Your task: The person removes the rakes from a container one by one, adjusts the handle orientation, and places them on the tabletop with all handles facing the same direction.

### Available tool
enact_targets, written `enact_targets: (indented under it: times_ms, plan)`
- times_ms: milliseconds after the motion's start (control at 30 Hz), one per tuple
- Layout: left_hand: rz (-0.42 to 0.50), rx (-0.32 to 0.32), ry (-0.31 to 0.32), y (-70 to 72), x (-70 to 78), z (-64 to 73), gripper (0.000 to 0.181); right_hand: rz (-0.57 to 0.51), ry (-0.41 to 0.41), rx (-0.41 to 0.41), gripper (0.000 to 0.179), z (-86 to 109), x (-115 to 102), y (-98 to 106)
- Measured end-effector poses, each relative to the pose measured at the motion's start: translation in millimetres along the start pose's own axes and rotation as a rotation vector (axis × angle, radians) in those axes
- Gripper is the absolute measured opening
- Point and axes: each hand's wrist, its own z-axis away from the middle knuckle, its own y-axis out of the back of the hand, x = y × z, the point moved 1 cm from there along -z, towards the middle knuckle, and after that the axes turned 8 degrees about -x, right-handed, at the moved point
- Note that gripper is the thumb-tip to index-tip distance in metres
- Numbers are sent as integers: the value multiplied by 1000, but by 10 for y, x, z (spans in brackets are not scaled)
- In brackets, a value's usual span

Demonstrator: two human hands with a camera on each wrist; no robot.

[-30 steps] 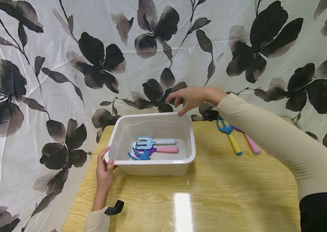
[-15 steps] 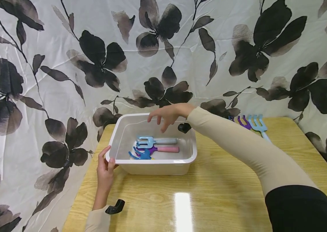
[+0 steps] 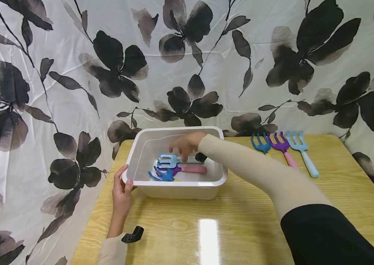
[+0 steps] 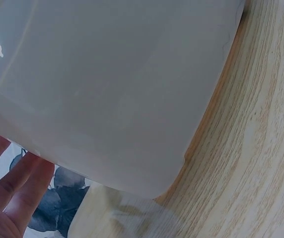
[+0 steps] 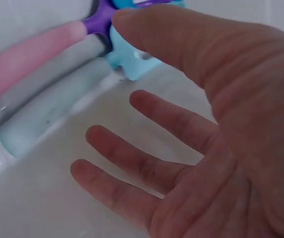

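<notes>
My left hand point(image 3: 122, 195) holds the near left corner of a white plastic tub point(image 3: 178, 191), thumb at the rim; in the left wrist view its fingers point(image 4: 30, 191) lie along the tub's outer wall. Inside the tub are a light-blue garden hand fork point(image 3: 170, 161), a purple one with a pink handle point(image 3: 193, 169) and a blue one point(image 3: 164, 175). My right hand point(image 3: 187, 144) is down in the tub, over the light-blue fork's handle point(image 5: 57, 106). Its fingers are spread and nothing is in its grasp; the thumb overlaps the fork heads in the right wrist view.
On the wooden table point(image 3: 240, 221), to the tub's right, lie a blue fork point(image 3: 261, 146), a purple fork with a pink handle point(image 3: 281, 146) and a light-blue fork point(image 3: 301, 146). My right sleeve partly covers the first two. A floral cloth point(image 3: 233, 66) hangs behind.
My right hand has moved left and down, from above the tub's far right corner to inside it. The forks at the right came into fuller view as the arm shifted. My left hand stays put.
</notes>
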Motion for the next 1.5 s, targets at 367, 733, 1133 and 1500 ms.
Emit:
enact_targets:
  times_ms: [367,733,1133,1500]
  plan:
    - [-17,8,15,-10,20,-3,49,86,-85,39,68,-147,24,-190]
    - [-21,8,39,-9,37,-1,50,277,-105,40,48,-259,116,-266]
    - [-20,7,9,-10,61,-3,49,317,-22,65,44,-290,146,-314]
    - [-35,-1,14,2,55,-4,50,305,-21,56,45,-213,100,-283]
